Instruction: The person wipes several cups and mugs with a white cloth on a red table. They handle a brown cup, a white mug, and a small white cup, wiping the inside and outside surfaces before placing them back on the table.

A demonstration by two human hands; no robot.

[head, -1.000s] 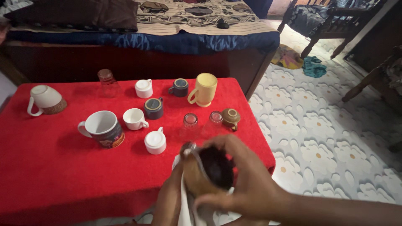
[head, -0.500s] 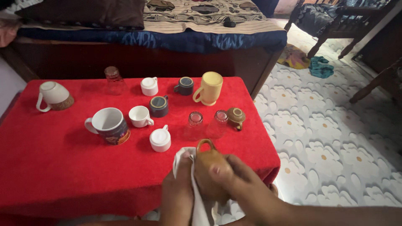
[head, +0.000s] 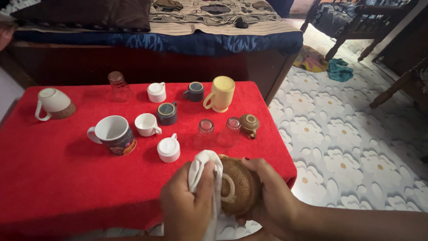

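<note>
Brown cup [head: 240, 185]: held off the table [head: 53, 178], just over its near right corner, tipped so its base and ring-shaped foot face up toward the camera.
Long axis: runs from the upturned base down and away; the mouth is hidden, pointing away from the viewer.
Right hand [head: 272, 196]: curled round the cup's right side, thumb over the top rim of the base, fingers under it; it carries the cup.
Left hand [head: 185, 203]: closed on a white cloth [head: 203, 167], pinching it against the cup's left side.
Which hand is nearer: both touch the cup; the right wraps it, the left meets it only through the cloth.
Direction from hands: the cup sits between the 2 hands, cloth on its left.
Nearest things on the table: 2 upturned clear glasses [head: 205, 129] and a small brown cup [head: 248, 124] just beyond the hands, apart from them.
Farther: a white upturned cup [head: 168, 148], a large dark mug [head: 113, 135], a yellow mug [head: 219, 93].
</note>
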